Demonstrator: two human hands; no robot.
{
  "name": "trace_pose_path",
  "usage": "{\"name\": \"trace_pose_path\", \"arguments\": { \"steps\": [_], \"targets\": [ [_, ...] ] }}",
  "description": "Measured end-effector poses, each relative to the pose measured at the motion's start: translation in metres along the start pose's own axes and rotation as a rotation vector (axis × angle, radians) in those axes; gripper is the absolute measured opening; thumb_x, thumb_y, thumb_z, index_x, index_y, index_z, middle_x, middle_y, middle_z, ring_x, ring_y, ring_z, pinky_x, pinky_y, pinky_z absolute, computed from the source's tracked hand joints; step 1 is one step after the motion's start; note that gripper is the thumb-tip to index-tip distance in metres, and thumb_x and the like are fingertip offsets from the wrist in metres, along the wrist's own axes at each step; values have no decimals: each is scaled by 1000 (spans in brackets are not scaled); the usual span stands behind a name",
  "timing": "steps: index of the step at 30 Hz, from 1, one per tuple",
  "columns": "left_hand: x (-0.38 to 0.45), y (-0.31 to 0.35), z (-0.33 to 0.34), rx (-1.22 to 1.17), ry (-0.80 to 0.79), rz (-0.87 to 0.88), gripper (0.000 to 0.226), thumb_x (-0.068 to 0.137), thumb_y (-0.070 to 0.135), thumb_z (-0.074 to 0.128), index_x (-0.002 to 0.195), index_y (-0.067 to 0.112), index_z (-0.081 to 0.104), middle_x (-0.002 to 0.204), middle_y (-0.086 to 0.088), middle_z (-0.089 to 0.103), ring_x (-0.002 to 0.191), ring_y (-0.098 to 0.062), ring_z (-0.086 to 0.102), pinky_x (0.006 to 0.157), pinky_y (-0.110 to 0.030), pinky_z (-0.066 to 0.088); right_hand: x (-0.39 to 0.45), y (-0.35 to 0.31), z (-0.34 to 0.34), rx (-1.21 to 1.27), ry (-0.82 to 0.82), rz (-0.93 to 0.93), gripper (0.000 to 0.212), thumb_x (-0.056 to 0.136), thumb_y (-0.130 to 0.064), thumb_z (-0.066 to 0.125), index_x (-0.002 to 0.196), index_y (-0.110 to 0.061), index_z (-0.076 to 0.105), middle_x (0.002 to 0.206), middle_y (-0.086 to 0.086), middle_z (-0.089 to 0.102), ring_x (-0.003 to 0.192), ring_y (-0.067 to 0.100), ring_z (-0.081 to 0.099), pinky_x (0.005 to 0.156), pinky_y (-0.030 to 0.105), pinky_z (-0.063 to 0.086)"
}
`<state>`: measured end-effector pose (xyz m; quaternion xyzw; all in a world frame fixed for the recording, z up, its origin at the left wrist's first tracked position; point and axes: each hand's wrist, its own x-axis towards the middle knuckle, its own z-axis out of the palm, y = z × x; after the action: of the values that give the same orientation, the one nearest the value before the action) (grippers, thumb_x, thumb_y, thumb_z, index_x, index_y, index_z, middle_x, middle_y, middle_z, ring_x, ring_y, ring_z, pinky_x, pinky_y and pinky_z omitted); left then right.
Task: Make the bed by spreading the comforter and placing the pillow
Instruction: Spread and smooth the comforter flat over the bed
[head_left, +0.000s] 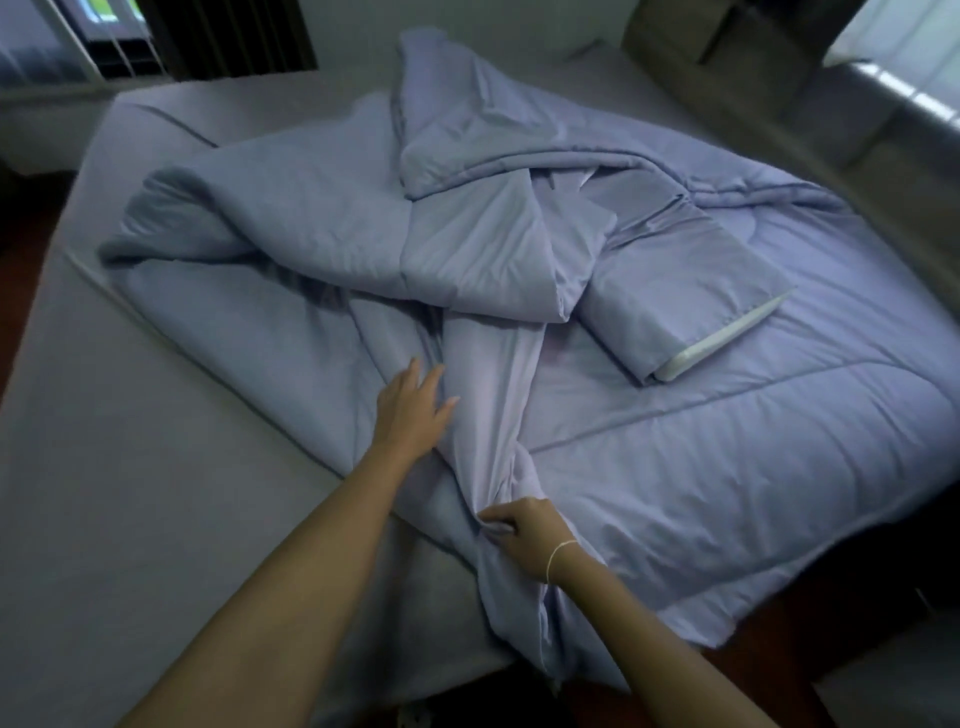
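A lavender comforter (322, 223) lies bunched and twisted across the middle of the bed (104, 467), its right part flat toward the bed's right edge. A pillow (680, 291) in a matching case rests on the comforter's right half, its white end showing. My left hand (413, 410) lies flat with fingers apart on a fold of the comforter. My right hand (524, 530), with a thin bracelet on the wrist, pinches a gathered ridge of the comforter near the bed's near edge.
The grey fitted sheet is bare on the bed's left side. A padded headboard (769, 88) runs along the upper right. A window with bars (109, 41) and a dark curtain (234, 36) stand behind the far end. Dark floor (831, 597) borders the bed at right.
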<state>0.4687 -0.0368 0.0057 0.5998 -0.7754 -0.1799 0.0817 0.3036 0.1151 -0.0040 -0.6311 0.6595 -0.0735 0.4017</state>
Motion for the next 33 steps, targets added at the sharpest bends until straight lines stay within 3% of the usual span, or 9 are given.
{"name": "trace_pose_path", "arguments": {
  "steps": [5,7,9,12,15,19,27,30,33],
  "targets": [
    [15,31,30,-305,-220,-185,88,85,55,56,150,21,8,158,-17,-1,144,-34,12,116,-46,21,-21,3,-4,85,-57,8,29,87,-19,59,114,-24,70,117,-7,69,110,5,60,88,1,37],
    [18,42,43,-403,-269,-237,93,87,34,62,150,22,-4,157,-20,1,144,-33,10,115,-41,18,-20,6,-10,68,-118,1,34,87,-17,58,119,-25,67,121,-8,66,114,5,58,91,4,38],
    [19,46,46,-408,-264,-261,84,91,8,52,150,22,-6,154,-21,19,139,-35,26,112,-37,26,-14,10,-18,47,-202,4,43,83,-15,59,123,-31,63,124,-9,64,114,4,56,91,6,37],
    [23,43,39,-300,-180,-256,74,90,-7,35,151,23,6,145,-23,37,128,-36,42,105,-36,35,2,15,-34,93,-276,4,51,72,-17,62,118,-40,63,116,-6,66,96,8,60,91,19,46],
    [30,31,24,-228,-145,-185,66,92,-4,35,149,25,20,144,-22,39,128,-37,43,105,-35,34,24,12,-56,194,-48,55,44,78,-20,64,122,-27,62,121,-1,66,91,12,61,97,33,48],
    [12,23,-5,-157,-88,-159,60,90,-3,39,143,25,37,135,-21,45,122,-37,47,101,-32,36,70,5,-97,108,208,-11,54,86,-17,63,138,-18,46,138,6,53,115,26,56,99,29,38],
    [-78,-7,-38,-135,-15,-175,42,89,4,50,126,22,59,102,-13,50,101,-29,55,84,-30,41,129,-36,-84,197,254,-19,67,87,-33,64,144,-12,35,147,11,40,134,28,39,110,34,29],
    [-109,-16,-40,-65,-137,-194,45,88,1,47,121,26,64,85,-2,38,92,-30,55,71,-24,34,128,-50,-51,390,308,33,90,79,-35,73,148,-10,23,156,11,21,143,26,21,114,35,22],
    [-127,-21,-49,-88,-249,-184,44,87,1,46,116,26,67,80,5,37,97,-29,55,77,-23,36,130,-57,-23,529,285,190,101,73,-22,78,151,-17,13,156,14,10,143,31,18,116,40,24]
  ]
}}
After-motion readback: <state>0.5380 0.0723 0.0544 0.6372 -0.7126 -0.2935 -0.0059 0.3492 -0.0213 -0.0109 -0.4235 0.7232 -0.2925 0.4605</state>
